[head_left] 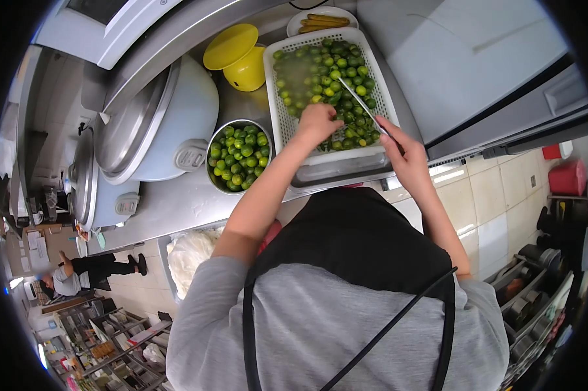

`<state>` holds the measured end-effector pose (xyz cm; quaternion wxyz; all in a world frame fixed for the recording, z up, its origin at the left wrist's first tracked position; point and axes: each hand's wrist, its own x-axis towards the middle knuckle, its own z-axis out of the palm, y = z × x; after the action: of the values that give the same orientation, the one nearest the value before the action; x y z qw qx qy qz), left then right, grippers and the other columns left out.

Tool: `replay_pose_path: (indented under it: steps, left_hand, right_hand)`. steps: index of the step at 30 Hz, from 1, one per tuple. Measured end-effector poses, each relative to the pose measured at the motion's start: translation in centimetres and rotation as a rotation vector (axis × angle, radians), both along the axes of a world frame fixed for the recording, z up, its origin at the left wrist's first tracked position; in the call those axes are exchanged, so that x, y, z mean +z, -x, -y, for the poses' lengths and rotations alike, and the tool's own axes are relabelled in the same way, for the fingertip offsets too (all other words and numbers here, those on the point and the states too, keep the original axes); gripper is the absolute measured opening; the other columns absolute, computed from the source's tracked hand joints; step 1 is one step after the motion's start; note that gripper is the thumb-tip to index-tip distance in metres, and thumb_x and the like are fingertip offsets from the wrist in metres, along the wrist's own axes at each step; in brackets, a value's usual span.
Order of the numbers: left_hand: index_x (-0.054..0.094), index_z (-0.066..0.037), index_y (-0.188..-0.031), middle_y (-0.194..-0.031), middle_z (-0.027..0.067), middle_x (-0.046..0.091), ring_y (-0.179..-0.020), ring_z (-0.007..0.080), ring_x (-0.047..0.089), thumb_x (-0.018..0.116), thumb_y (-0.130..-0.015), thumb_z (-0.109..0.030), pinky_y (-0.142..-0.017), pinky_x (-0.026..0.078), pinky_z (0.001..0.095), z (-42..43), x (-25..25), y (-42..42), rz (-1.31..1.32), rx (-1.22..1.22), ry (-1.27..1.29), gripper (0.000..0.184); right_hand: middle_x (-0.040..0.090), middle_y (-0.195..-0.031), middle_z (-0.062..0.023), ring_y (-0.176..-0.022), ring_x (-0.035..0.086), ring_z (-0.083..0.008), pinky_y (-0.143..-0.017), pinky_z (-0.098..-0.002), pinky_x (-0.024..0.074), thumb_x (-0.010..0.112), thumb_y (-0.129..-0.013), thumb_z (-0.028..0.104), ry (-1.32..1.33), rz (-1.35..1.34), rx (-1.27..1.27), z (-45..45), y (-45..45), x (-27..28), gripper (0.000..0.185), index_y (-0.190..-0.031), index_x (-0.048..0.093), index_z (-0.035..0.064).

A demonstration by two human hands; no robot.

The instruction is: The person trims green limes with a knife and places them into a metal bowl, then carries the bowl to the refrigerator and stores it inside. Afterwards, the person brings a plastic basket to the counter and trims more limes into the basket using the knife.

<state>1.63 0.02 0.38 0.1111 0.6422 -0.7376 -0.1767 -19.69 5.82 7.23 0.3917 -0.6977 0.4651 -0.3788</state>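
Note:
A white perforated basket [279,133] full of small green limes [336,65] sits in front of me, its lower end over a metal tray [339,171]. My left hand [318,124] is over the near left part of the basket, fingers curled down at the limes; what they pinch, if anything, is hidden. My right hand [405,153] is closed around the handle end of a slim metal knife [359,101]. Its blade points up and left across the limes. Left of the basket stands a round steel bowl [213,176] filled with more limes [238,156].
A yellow container [245,68] with a wide top stands behind the bowl. Large lidded cookers [190,111] line the left side. A plate [295,25] with long brown food pieces is at the back. A grey cabinet [463,58] borders the right. Another person [92,266] is far left.

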Motion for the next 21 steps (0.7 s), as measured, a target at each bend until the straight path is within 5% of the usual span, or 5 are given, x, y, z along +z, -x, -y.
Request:
replay_pose_path:
  steps: [2,3,5,13,21]
  left_hand:
    - [0.060,0.004,-0.097,-0.087,0.0094,0.061,-0.080,0.0207,0.062,0.058,-0.077,-0.002,-0.073,0.051,0.0291,-2.0,2.6,-1.4,-0.862,0.239,-0.174,0.022]
    - [0.060,0.004,-0.097,-0.087,0.0094,0.061,-0.080,0.0207,0.062,0.058,-0.077,-0.002,-0.073,0.051,0.0291,-3.0,3.4,-1.8,-0.862,0.237,-0.176,0.022]
    - [0.054,0.003,-0.110,-0.093,0.0074,0.059,-0.087,0.0158,0.057,0.055,-0.079,0.002,-0.084,0.048,0.0312,-4.7,4.4,-2.3,-1.521,0.258,-0.199,0.031]
    - [0.054,0.004,-0.107,-0.096,0.0093,0.059,-0.089,0.0162,0.057,0.057,-0.081,-0.001,-0.087,0.048,0.0338,-6.5,5.3,-1.5,-1.623,0.331,-0.023,0.027]
    - [0.057,0.003,-0.099,-0.093,0.0098,0.060,-0.086,0.0159,0.059,0.059,-0.079,0.001,-0.083,0.050,0.0329,-6.6,5.2,-1.6,-1.712,0.295,-0.095,0.021]
  right_hand:
    - [0.062,-0.103,-0.0129,-0.088,0.060,-0.0141,-0.075,-0.0255,0.0440,0.051,-0.087,0.016,-0.204,0.029,-0.005,-0.3,0.5,0.0,0.030,-0.116,0.053,0.0080]
    - [0.062,-0.103,-0.0129,-0.088,0.060,-0.0141,-0.075,-0.0255,0.0440,0.051,-0.087,0.016,-0.205,0.029,-0.007,-0.4,0.5,-0.2,0.030,-0.116,0.053,0.0080]
    - [0.061,-0.106,-0.0122,-0.092,0.058,-0.0124,-0.078,-0.0251,0.0430,0.050,-0.088,0.016,-0.171,0.098,0.003,-0.7,0.2,-0.7,0.030,-0.117,0.053,0.0073]
    - [0.058,-0.111,-0.0146,-0.102,0.056,-0.0211,-0.085,-0.0279,0.0416,0.049,-0.088,0.016,-0.199,0.155,0.175,-1.3,-2.9,-0.7,0.030,-0.117,0.053,0.0067]
    - [0.057,-0.112,-0.0152,-0.102,0.056,-0.0203,-0.085,-0.0279,0.0414,0.048,-0.089,0.020,-0.234,0.097,0.119,-0.3,-2.7,-2.2,0.032,-0.117,0.052,0.0062]
